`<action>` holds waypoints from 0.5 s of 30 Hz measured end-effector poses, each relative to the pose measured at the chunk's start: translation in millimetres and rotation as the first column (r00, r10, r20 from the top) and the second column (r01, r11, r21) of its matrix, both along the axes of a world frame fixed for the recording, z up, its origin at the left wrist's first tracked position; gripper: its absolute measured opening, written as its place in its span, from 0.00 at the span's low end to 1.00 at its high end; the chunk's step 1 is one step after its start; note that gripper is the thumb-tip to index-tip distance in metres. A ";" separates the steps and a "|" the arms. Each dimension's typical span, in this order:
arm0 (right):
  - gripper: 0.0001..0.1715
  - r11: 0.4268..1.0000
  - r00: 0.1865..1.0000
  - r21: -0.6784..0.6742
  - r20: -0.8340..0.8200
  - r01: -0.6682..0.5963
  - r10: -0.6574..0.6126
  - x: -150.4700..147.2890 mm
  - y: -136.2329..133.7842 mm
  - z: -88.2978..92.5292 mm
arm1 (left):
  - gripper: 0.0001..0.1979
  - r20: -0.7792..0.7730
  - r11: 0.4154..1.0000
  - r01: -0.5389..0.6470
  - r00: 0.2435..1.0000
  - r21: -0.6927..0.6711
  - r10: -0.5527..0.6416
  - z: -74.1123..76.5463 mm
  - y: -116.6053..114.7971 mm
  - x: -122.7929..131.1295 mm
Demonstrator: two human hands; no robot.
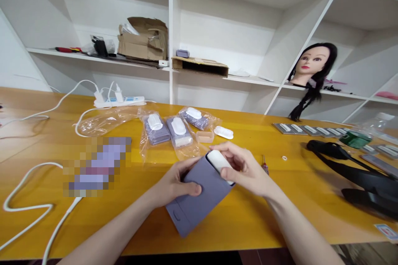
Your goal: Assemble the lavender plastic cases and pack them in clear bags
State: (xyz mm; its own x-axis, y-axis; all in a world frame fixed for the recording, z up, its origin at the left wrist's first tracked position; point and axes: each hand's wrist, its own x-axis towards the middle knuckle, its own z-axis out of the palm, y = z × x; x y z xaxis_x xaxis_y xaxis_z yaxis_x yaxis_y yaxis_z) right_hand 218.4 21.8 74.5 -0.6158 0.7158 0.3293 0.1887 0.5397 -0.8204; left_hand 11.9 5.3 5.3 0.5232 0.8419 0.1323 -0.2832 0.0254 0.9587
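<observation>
A flat purple device [199, 203] is held just above the yellow table [130, 223] near its front edge. My left hand [175, 184] grips its left side, thumb lying across the top face. My right hand [245, 169] pinches a white oblong cap [219, 163] sitting at the device's upper end. Behind them lie three similar purple devices with white caps in clear plastic bags [174, 132], plus a loose white cap [223, 132] and a small beige piece [204, 136].
A white power strip [120, 101] and white cables [27, 207] occupy the table's left. A blurred patch [96, 165] lies left of my hands. At right are black straps [357, 174], grey strips [311, 129] and a green object [354, 138]. Shelves behind hold cardboard boxes [143, 41] and a mannequin head [311, 66].
</observation>
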 end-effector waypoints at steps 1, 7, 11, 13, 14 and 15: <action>0.21 0.993 0.999 0.114 0.016 0.028 -0.030 0.3 -2.2 -2.1 | 0.35 -0.004 1.000 -0.004 1.000 0.027 0.004 -0.2 -0.2 -0.8; 0.27 0.761 0.998 0.649 0.053 0.000 -0.045 -0.1 -11.2 -5.9 | 0.31 -0.035 0.957 -0.080 0.995 0.280 0.094 -2.2 -3.5 -1.8; 0.31 0.650 0.996 0.758 -0.001 0.056 -0.085 -3.1 -15.0 -7.8 | 0.31 -0.055 0.911 -0.112 0.988 0.397 0.145 -2.2 -8.3 0.6; 0.31 0.610 0.994 0.787 -0.040 0.096 -0.104 -4.9 -15.4 -9.7 | 0.32 -0.056 0.898 -0.136 0.983 0.419 0.175 -2.9 -9.9 1.9; 0.30 0.593 0.992 0.798 -0.053 0.110 -0.112 -5.7 -15.1 -10.6 | 0.31 -0.057 0.892 -0.148 0.980 0.426 0.190 -3.4 -10.4 2.4; 0.30 0.580 0.991 0.806 -0.061 0.118 -0.117 -6.3 -14.6 -11.6 | 0.31 -0.061 0.887 -0.161 0.976 0.433 0.207 -4.0 -10.7 2.7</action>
